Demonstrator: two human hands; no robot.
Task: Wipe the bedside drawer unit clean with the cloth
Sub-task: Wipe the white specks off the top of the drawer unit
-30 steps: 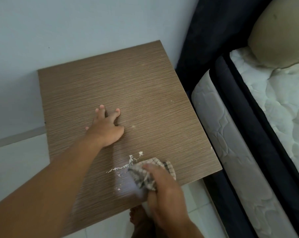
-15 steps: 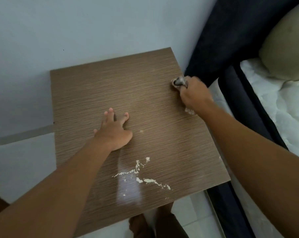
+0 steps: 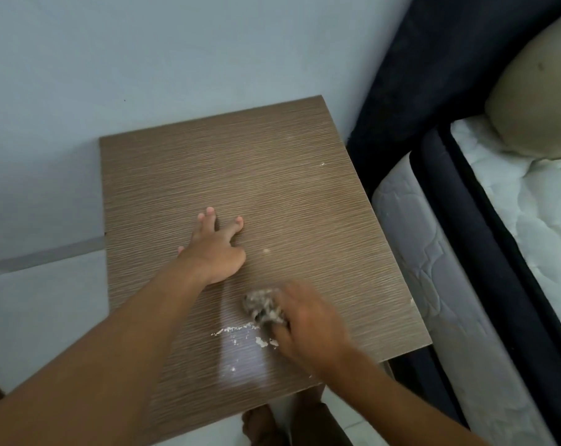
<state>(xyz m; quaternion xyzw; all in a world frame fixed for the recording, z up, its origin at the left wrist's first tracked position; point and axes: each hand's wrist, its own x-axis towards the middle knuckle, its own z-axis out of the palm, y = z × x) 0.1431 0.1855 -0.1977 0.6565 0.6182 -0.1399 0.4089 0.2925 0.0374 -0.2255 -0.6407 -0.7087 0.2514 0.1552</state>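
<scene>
Wiping is in hand on top of the brown wood-grain bedside drawer unit (image 3: pixel 272 175): the right hand (image 3: pixel 308 326) grips the bunched grey-white cloth (image 3: pixel 264 309) just beside white crumbs (image 3: pixel 237 329) near the front edge. The left hand (image 3: pixel 216 252) rests flat, fingers (image 3: pixel 211 214) spread. Next, probably, the cloth must sweep those crumbs together.

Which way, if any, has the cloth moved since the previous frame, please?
Yes: the cloth moved from the drawer unit's bedside edge to the front crumbs.

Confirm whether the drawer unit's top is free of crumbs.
No, white crumbs lie on the drawer unit beside the cloth.
</scene>
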